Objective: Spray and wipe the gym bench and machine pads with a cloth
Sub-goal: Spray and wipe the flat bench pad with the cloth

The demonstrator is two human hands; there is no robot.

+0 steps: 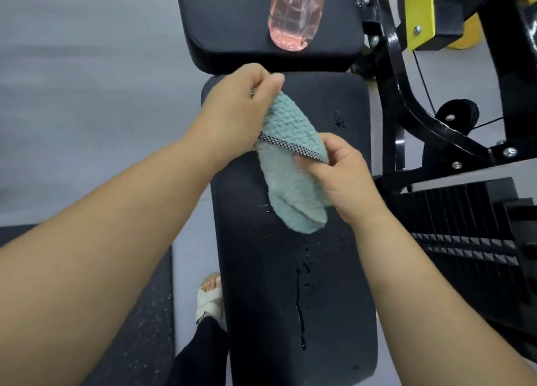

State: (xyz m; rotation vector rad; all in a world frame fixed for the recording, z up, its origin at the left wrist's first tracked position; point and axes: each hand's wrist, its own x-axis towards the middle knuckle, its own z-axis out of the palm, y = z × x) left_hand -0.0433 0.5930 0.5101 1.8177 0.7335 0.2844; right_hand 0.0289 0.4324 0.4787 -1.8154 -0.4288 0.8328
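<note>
Spray looks done, wipe not begun. Teal cloth point(290, 182) hangs just above the counter point(261, 313), far half. L hand point(232, 109) grip pinches its top end, R hand point(345, 176) grip pinches the trimmed hem. Bottle point(293, 16) lies on far pad point(226, 22). Next, I'd say: press cloth flat & sweep toward wet run point(299, 298) nr near edge.

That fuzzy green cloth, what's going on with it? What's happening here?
A person is holding the cloth in both hands over the long black bench pad. The left hand grips its top end and the right hand pinches the trimmed edge. The pad is wet with spray drops and a trickle, not yet wiped up. The pink spray bottle sits on the next pad beyond.
</note>
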